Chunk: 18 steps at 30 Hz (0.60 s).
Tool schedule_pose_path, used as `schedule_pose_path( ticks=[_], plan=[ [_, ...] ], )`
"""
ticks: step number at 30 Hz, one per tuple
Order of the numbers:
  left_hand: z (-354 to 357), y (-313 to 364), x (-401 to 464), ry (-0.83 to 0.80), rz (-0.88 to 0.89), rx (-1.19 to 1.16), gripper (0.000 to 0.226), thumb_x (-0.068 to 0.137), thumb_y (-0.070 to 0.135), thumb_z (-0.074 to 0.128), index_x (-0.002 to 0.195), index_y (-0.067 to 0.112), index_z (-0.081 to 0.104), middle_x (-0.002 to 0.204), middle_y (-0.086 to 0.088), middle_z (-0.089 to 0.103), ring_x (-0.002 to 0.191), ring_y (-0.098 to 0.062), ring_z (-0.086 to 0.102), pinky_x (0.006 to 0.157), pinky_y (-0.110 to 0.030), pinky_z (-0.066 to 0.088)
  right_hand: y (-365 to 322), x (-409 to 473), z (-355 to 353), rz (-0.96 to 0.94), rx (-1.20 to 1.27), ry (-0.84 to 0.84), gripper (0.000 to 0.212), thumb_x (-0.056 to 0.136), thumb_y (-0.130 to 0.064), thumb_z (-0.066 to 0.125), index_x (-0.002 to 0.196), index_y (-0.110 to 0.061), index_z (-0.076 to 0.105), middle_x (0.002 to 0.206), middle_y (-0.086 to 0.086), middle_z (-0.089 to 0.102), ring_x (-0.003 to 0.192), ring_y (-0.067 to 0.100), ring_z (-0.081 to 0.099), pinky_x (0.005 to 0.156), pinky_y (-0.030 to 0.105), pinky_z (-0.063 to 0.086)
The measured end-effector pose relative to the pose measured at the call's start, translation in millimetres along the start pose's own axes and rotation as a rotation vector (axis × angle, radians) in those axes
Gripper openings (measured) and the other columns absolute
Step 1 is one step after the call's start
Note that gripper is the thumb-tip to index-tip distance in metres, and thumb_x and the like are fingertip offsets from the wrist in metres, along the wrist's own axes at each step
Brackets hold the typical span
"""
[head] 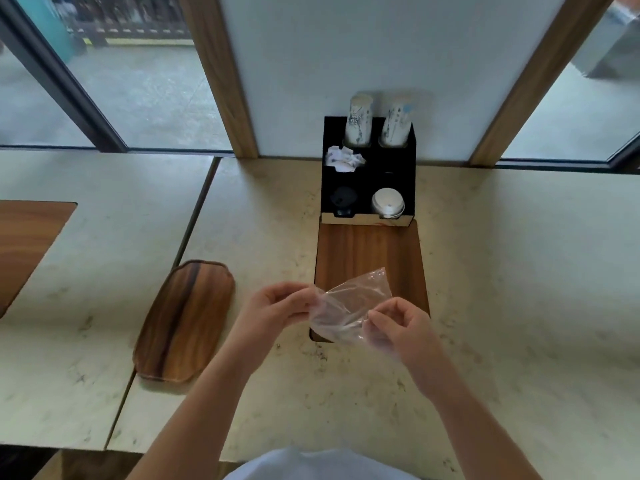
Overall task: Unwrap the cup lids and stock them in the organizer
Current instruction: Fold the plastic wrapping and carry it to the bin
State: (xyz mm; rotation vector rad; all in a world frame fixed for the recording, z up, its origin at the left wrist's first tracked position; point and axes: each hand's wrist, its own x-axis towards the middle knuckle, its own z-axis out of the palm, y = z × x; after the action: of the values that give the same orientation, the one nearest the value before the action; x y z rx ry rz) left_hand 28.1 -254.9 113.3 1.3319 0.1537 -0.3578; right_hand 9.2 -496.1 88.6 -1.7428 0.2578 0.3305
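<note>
A crumpled clear plastic wrapper [349, 301] hangs between both hands above the near end of a wooden inset panel [367, 254]. My left hand [277, 306] pinches its left edge and my right hand [398, 327] grips its lower right part. The wrapper looks empty. Against the wall stands a black organizer [410, 168]. Its front right slot holds a stack of white lids [388, 202]; its front left slot holds black lids [343, 199]. Two stacks of paper cups [360, 121] rise from the back slots, and white packets [343, 158] fill a middle slot.
A wooden tray [185, 320] lies on the pale stone counter [519, 271] left of my hands. A seam splits the counter at left, with another wooden inset [24, 244] at the far left. Wood-framed wall and windows stand behind the organizer.
</note>
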Motion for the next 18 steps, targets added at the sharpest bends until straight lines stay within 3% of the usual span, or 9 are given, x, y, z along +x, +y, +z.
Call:
schedule_pose_path(
  ticks=[4,6,8,14,18],
  plan=[
    [7,-4,4,0.026,0.012,-0.004,0.029,0.085,0.028,0.077,0.101,0.004,0.079,0.102,-0.023,0.077,0.097,-0.037,0.074,0.084,-0.034,0.061,-4,-7,-9,-0.008,0.011,-0.125,0.005,0.090,-0.032,0.075,0.093,-0.034,0.073,0.084,-0.002,0.075,0.079,0.018,0.072,0.077,0.032,0.060],
    [10,-2,5,0.024,0.027,-0.003,0.026,0.087,0.026,0.074,0.101,0.004,0.078,0.100,-0.021,0.076,0.094,-0.034,0.074,0.083,-0.035,0.061,-10,-7,-13,-0.026,0.044,-0.160,0.026,0.085,-0.043,0.077,0.108,-0.032,0.071,0.090,0.000,0.075,0.083,0.021,0.074,0.079,0.033,0.061],
    [12,0,7,0.024,0.040,0.019,0.025,0.089,0.025,0.071,0.101,0.004,0.076,0.099,-0.019,0.076,0.093,-0.033,0.074,0.080,-0.034,0.061,-18,-5,-15,-0.048,0.150,-0.144,0.035,0.088,-0.041,0.076,0.117,-0.022,0.069,0.097,0.007,0.075,0.091,0.029,0.074,0.084,0.037,0.062],
    [16,5,7,-0.003,0.075,0.027,0.021,0.090,0.025,0.069,0.097,0.006,0.075,0.093,-0.015,0.076,0.087,-0.028,0.074,0.076,-0.029,0.060,-38,-3,-15,-0.145,0.274,0.054,0.035,0.088,-0.041,0.064,0.105,-0.011,0.071,0.086,0.010,0.076,0.076,0.022,0.072,0.075,0.030,0.063],
    [17,7,5,-0.017,0.095,0.005,0.027,0.089,0.028,0.072,0.100,0.003,0.074,0.093,-0.016,0.075,0.087,-0.029,0.072,0.078,-0.033,0.061,-42,-2,-11,-0.186,0.317,0.110,0.019,0.096,-0.024,0.063,0.100,-0.006,0.071,0.075,0.011,0.073,0.068,0.019,0.068,0.071,0.027,0.062]
  ],
)
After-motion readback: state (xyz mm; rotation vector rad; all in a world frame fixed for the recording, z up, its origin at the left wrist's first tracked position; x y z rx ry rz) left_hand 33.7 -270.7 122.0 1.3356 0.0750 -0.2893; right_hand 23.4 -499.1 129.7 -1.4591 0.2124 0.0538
